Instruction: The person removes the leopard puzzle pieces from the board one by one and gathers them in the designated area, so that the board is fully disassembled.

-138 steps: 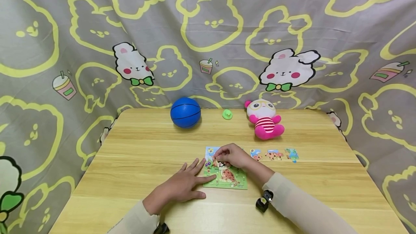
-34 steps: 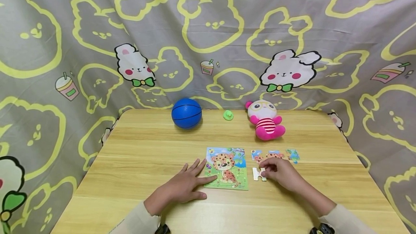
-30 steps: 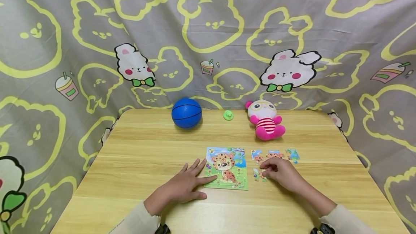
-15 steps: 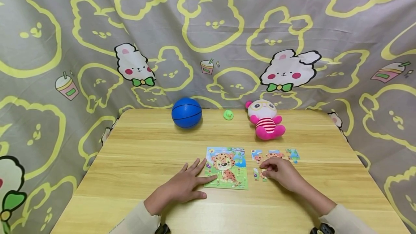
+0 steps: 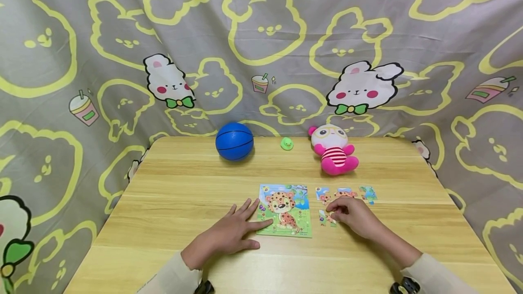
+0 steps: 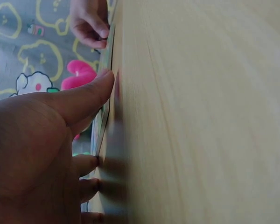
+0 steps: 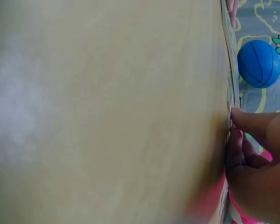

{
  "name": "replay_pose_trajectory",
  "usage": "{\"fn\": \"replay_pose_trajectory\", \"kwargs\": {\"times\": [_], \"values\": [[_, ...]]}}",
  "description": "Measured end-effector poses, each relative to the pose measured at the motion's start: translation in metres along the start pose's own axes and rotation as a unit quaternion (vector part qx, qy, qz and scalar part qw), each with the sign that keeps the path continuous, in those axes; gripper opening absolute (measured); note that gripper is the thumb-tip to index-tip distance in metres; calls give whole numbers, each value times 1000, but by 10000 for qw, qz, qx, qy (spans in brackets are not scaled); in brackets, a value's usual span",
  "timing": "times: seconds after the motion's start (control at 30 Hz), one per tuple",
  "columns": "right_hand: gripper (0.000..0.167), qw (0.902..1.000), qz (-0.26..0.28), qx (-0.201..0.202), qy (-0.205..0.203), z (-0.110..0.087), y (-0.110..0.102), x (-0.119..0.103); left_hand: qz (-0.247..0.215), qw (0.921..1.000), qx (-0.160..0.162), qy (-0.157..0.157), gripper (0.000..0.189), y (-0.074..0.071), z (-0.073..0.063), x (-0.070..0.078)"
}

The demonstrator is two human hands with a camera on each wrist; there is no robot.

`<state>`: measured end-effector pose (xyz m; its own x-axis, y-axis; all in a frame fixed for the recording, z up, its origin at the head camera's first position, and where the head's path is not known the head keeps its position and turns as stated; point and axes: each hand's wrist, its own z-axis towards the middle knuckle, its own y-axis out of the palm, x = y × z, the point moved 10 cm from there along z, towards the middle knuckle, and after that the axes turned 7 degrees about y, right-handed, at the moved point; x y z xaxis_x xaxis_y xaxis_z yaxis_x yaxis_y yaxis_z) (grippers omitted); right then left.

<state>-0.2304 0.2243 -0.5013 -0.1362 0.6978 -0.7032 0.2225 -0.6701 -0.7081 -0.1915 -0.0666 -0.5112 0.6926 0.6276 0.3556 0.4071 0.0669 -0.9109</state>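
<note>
A square puzzle board [image 5: 302, 217] with a cartoon spotted cub printed on it lies mid-table. My left hand [image 5: 230, 232] is spread flat at its left side, the index finger reaching onto the board and the thumb on the wood. In the left wrist view, the thumb [image 6: 86, 99] stretches along the board's edge. To the right of the board, my right hand [image 5: 356, 217] pinches the right side of a small printed puzzle piece [image 5: 323, 217] at the tabletop; the fingers hide part of it. Behind this hand lie puzzle pieces in a row, including a blue-green one [image 5: 368, 193].
A blue ball [image 5: 234, 141], a small green duck toy [image 5: 287, 144] and a pink-and-white plush panda [image 5: 334, 151] stand along the back of the wooden table [image 5: 175, 185]. A patterned curtain [image 5: 286, 26] hangs close behind the table's far edge.
My right hand has moved from over the board to the loose pieces at the right. The pinched piece looked plain white about a second ago and now shows its print. My left hand stays put.
</note>
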Motion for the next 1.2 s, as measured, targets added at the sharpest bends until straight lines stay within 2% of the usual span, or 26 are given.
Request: {"fn": "replay_pose_trajectory", "kwargs": {"times": [0.5, 0.93, 1.2], "values": [[21, 9999, 9, -55, 85, 3, 2, 2, -79, 10000, -15, -19, 66, 0, 0, -1], [14, 9997, 47, -153, 177, 6, 1, 2, -40, 10000, -6, -3, 65, -1, 0, 1], [13, 9983, 503, -281, 6, 10, 6, -12, -61, 10000, 1, -9, 65, -1, 0, 0]]}}
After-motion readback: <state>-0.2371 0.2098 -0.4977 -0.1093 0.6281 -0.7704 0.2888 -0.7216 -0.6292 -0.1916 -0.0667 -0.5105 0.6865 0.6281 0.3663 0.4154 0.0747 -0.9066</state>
